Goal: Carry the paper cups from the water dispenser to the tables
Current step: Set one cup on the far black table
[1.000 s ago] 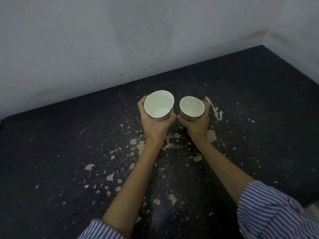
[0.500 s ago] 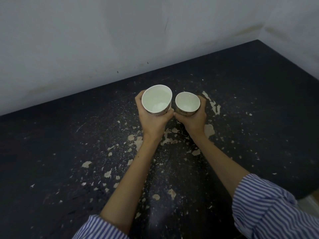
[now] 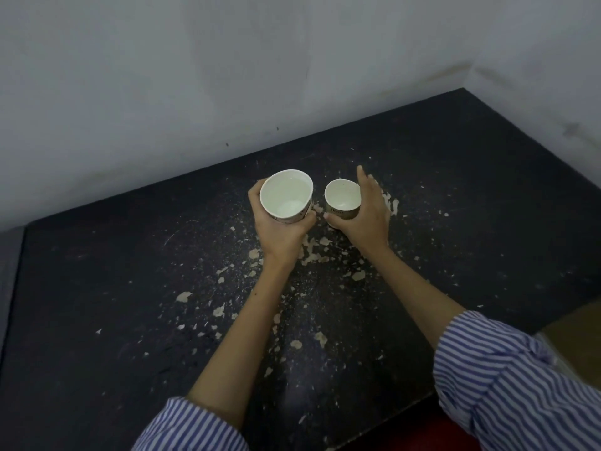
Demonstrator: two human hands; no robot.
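Two white paper cups with water in them are over a dark table (image 3: 130, 288) whose paint is flaking. My left hand (image 3: 283, 229) is wrapped around the left cup (image 3: 286, 196), which leans a little toward me; whether it touches the table I cannot tell. The right cup (image 3: 342, 198) stands upright on the table. My right hand (image 3: 366, 216) sits against that cup's right side with its fingers spread straight and only the thumb near the cup's base.
A grey-white wall (image 3: 227, 76) runs along the table's far edge and meets a second wall (image 3: 553, 60) at the back right corner. The table's near edge (image 3: 390, 415) lies at the lower right, with red floor below it. Pale paint chips dot the tabletop.
My right hand has opened its fingers off the right cup, which now stands on the table. The left hand still grips its cup. The view has shifted slightly.
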